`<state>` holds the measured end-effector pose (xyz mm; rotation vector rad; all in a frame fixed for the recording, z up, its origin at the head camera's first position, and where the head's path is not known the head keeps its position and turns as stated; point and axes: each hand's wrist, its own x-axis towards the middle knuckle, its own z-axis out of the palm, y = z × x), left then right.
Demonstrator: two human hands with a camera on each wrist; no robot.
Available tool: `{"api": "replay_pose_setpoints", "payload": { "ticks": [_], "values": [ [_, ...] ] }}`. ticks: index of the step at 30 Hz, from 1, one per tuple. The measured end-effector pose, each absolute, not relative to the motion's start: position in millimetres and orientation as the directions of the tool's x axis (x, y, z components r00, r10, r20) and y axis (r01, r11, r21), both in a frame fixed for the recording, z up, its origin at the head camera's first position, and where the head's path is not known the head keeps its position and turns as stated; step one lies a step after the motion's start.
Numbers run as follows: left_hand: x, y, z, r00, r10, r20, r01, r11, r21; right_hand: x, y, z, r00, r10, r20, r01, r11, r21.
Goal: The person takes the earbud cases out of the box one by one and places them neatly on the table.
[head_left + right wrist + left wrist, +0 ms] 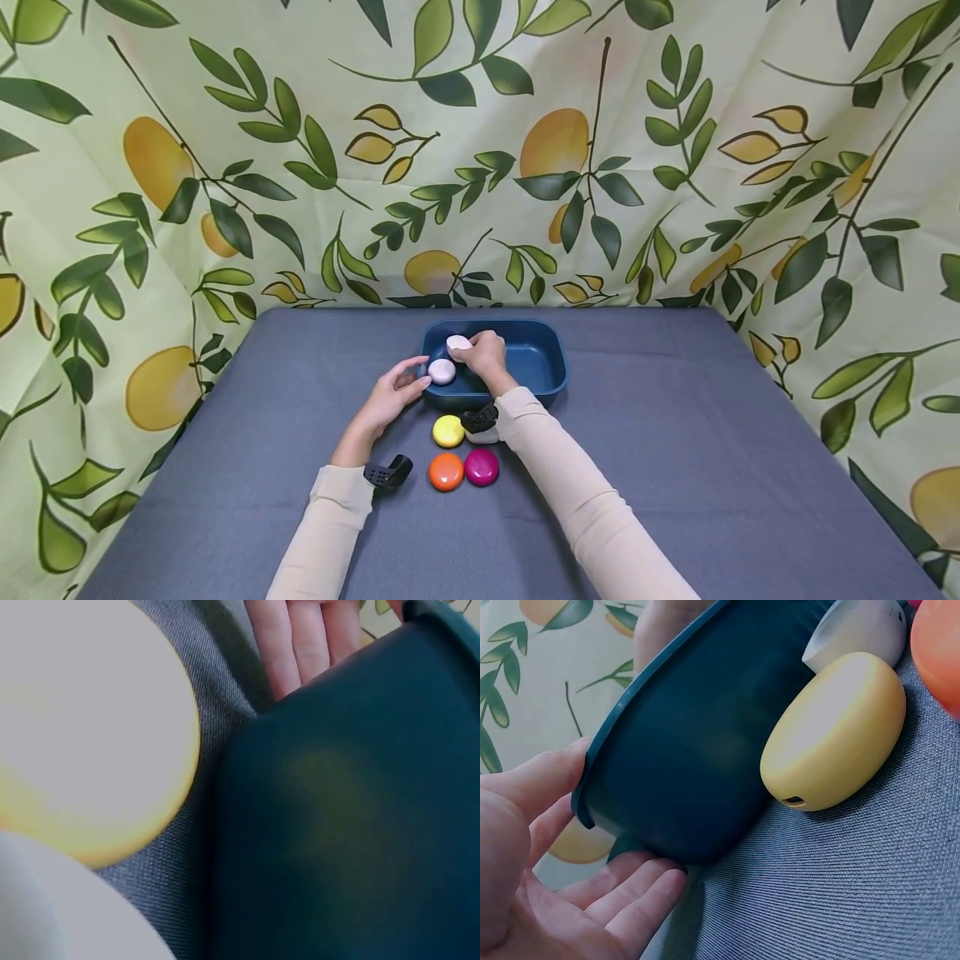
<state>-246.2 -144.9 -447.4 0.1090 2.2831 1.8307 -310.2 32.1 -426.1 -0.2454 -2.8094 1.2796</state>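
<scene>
A dark blue rectangular bin (pixel 553 390) stands towards the back of the table. My right hand (pixel 483 354) reaches into it and pinches a white rounded puck (pixel 458 343) between thumb and fingers. Close by, inside the bin's left end, is a second pale puck (pixel 442 372). My left hand (pixel 392 396) is at the bin's left front corner; in the left wrist view, its thumb (pixel 559 769) touches the rim while other fingers (pixel 649 900) extend loosely by the base. The right wrist view shows those fingers past the bin wall, but not the right hand itself.
In front of the bin sit a yellow puck (pixel 448 432), which has a small slot in its edge, and a grey-white one (pixel 483 436) partly hidden by the right wrist. Nearer are an orange puck (pixel 446 472) and a magenta one (pixel 482 467). Leaf-patterned cloth (pixel 480 208) hangs behind.
</scene>
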Motion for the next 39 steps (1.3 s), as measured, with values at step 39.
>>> {"api": "replay_pose_setpoints", "payload": {
  "ticks": [39],
  "values": [
    [-245.5,-144.6,-446.1,-0.972,0.190,-0.137,-0.091,0.231,0.969,-267.3,89.7,-392.5,-0.948,-0.244,0.204,-0.308,0.537,-0.786]
  ]
}}
